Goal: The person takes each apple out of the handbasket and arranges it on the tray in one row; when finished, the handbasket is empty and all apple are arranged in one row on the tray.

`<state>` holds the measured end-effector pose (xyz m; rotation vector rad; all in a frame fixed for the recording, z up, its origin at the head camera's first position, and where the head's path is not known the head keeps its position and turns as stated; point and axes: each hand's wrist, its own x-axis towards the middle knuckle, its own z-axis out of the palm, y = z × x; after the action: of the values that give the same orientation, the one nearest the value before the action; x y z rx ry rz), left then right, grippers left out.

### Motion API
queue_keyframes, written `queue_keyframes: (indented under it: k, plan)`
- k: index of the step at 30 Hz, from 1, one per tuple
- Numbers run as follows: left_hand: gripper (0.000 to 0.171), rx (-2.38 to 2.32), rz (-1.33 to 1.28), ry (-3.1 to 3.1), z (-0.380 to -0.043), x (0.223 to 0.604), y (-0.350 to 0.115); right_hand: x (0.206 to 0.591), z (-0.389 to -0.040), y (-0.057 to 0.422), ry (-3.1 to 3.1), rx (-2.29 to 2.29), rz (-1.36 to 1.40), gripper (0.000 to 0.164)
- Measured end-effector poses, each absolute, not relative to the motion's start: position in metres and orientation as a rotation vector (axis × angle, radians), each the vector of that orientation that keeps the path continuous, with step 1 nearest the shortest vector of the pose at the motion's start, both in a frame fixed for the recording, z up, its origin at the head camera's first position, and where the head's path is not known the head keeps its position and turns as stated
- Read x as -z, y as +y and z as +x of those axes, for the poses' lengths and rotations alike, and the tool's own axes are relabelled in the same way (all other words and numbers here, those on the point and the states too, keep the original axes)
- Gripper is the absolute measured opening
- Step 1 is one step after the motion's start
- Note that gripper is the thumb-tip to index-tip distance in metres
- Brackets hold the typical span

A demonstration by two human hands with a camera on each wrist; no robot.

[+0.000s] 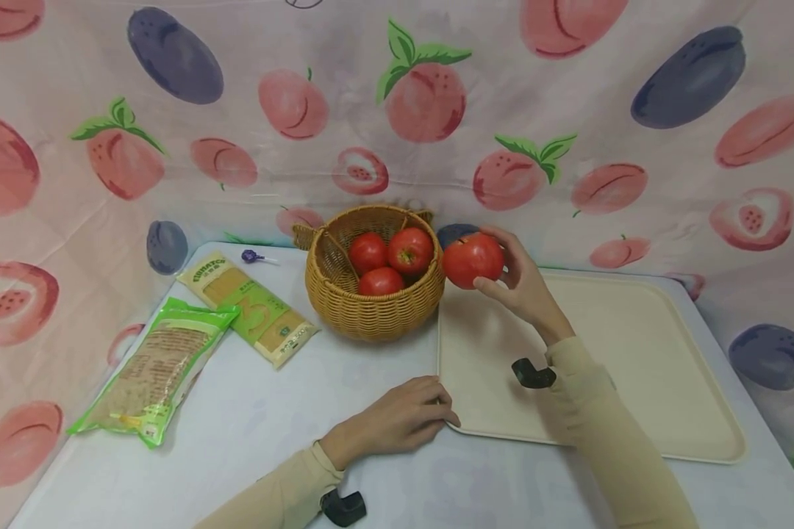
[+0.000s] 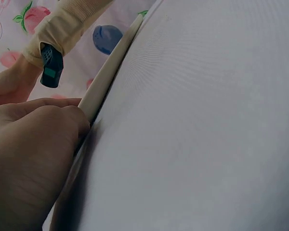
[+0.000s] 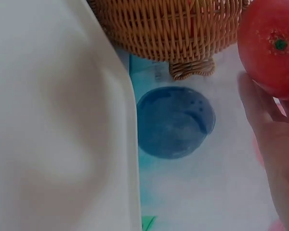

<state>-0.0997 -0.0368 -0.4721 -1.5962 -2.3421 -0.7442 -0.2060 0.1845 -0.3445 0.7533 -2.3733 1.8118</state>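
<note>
My right hand [image 1: 519, 283] holds a red apple [image 1: 473, 260] in the air between the basket and the tray, thumb on the near side. The right wrist view shows the apple [image 3: 274, 48] from its base, with fingers behind it. A round wicker basket [image 1: 373, 316] stands at the back middle. Inside it lie three red apples [image 1: 410, 251]. My left hand [image 1: 403, 415] grips the near left corner of the beige tray [image 1: 609, 353]. In the left wrist view its fingers curl at the tray's rim [image 2: 106, 79]; their undersides are hidden.
Left of the basket lies a yellow-green noodle packet [image 1: 254, 308], partly under a green-edged bag [image 1: 162, 367] of brownish food. A purple-wrapped lollipop [image 1: 251, 256] lies behind them. A fruit-print cloth [image 1: 437, 169] hangs along the table's back.
</note>
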Motion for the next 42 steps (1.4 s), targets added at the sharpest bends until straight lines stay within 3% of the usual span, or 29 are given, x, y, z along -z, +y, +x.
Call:
queue_keyframes:
  k: [18,27,42]
  plan:
    - [0.021,0.741,-1.592,-2.36,-0.099,0.472,-0.037,0.374,-0.198,0.208,-2.512,-1.706,0.614,0.069]
    - [0.021,0.745,-1.595,-2.367,-0.099,0.473,-0.036,0.423,-0.215,0.239,-2.499,-1.708,0.545,0.072]
    - [0.021,0.759,-1.605,-2.346,-0.101,0.472,-0.036,0.434,-0.203,0.238,-2.576,-1.759,0.429,0.073]
